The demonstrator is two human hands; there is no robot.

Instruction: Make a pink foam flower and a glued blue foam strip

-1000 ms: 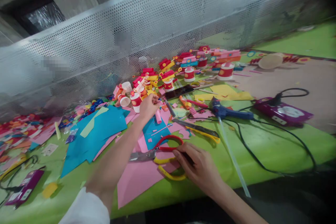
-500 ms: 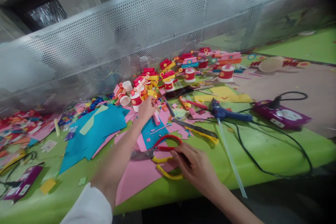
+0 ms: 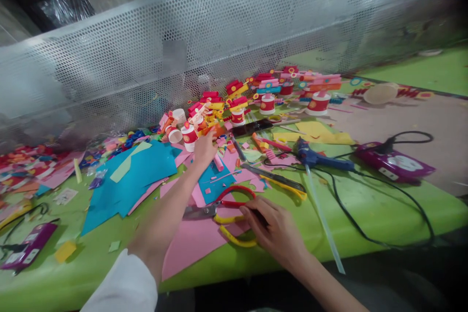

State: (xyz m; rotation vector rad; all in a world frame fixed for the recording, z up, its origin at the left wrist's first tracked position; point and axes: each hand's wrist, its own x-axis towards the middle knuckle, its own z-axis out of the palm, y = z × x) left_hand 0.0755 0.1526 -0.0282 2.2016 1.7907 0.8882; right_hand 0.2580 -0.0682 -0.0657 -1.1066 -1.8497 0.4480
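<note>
My left hand (image 3: 205,150) is stretched out to the crowded far side of the green table. Its fingers close at an orange paper piece (image 3: 218,130), beside a white cup with a red band (image 3: 189,137). Nearer to me, my right hand (image 3: 278,229) is curled over the handle ends of large scissors (image 3: 209,210) with red and yellow grips. Thumb and forefinger are pressed together; what they hold, if anything, is hidden. The scissors lie on a pink sheet (image 3: 190,251), partly behind my left forearm. Small pink and blue scraps lie around them.
Blue sheets (image 3: 127,180) lie to the left. On the right are a second pair of scissors (image 3: 274,175), a blue glue gun (image 3: 321,158) with a clear stick, and a purple power strip (image 3: 393,163) with a trailing cable. Finished cup figures (image 3: 318,102) stand along the perforated metal panel (image 3: 219,34).
At my left hand's fingertips an orange piece now shows where yellow ones were seen. My right hand keeps its place by the scissors. The whole view has shifted slightly.
</note>
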